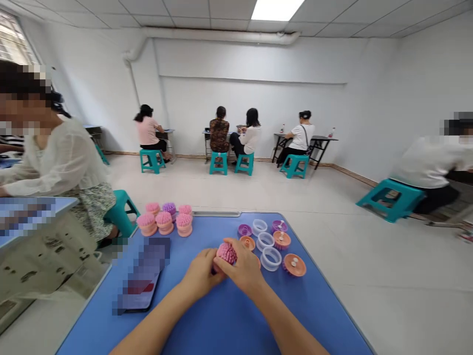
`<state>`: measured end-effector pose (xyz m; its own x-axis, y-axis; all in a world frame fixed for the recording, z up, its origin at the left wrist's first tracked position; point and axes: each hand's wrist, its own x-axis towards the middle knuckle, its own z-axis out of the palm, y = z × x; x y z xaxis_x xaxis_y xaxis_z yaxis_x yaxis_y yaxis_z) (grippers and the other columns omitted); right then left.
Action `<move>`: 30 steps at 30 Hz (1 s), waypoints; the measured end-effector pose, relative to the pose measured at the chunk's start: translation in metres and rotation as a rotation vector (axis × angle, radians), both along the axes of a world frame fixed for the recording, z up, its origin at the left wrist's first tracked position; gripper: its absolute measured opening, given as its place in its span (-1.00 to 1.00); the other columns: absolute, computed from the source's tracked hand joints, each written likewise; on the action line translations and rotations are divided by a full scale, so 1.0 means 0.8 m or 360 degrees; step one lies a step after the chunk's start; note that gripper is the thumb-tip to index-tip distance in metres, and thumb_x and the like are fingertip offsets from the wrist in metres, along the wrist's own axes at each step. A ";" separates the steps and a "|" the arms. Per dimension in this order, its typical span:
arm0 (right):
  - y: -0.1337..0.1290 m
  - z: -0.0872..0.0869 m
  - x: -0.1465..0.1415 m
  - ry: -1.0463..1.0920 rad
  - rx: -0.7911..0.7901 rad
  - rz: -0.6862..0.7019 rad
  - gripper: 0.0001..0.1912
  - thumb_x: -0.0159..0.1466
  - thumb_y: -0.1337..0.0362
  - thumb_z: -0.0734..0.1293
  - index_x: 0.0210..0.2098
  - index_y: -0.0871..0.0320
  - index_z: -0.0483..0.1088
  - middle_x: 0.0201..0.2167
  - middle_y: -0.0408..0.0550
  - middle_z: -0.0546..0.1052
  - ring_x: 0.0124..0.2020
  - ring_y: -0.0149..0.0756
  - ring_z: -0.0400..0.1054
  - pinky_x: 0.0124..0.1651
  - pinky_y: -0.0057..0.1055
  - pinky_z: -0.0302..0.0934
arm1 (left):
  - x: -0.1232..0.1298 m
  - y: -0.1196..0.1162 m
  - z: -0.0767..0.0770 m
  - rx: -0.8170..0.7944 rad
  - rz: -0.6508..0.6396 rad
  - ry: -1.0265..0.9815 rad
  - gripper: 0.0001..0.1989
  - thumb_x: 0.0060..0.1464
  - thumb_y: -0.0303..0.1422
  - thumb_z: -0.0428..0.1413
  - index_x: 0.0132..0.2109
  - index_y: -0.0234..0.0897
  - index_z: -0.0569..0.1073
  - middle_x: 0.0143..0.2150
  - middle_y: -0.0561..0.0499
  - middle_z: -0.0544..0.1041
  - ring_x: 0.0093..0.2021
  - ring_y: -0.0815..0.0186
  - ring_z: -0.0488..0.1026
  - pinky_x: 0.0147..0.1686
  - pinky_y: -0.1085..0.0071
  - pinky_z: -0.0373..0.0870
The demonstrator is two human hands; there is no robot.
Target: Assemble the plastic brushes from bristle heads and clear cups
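Between my two hands, above the middle of the blue table (207, 315), is a pink bristled piece (226, 252). My left hand (202, 271) grips its left side, and my right hand (244, 264) wraps its right side and top. Just right of my right hand lie clear rings (271, 259), an orange cup-like piece (247, 242) and a purple one (245, 230). Farther right are bristled pieces lying face down, two orange (294, 265) and one purple (279, 226). Part of another orange piece is hidden behind my right hand.
Several pink brushes (184, 224) and a purple one (169, 209) stand at the back left. A phone (144, 276) lies at the left. A person in white (70, 158) sits at a neighbouring table on the left; other people sit on green stools farther off.
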<state>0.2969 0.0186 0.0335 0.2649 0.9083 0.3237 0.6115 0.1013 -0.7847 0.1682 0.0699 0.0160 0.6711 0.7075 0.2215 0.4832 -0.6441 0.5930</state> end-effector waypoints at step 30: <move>-0.005 0.001 -0.010 -0.0039 0.0054 0.0324 -0.77 0.12 0.35 0.19 -0.24 0.15 0.38 -0.35 -0.04 0.49 -0.49 -0.36 0.33 -0.38 -0.40 0.23 | -0.003 0.045 -0.007 -0.0524 0.0711 -0.0380 -0.64 -0.04 -0.34 -0.02 -0.05 -0.35 0.23 -0.52 0.05 0.48 -0.51 0.32 0.47 -0.47 0.45 0.34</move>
<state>0.2892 0.0149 0.0341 0.0686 0.9307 0.3593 0.5945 0.2511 -0.7639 0.1661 0.1062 0.0106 0.2518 0.9664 0.0510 0.4939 -0.1736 0.8520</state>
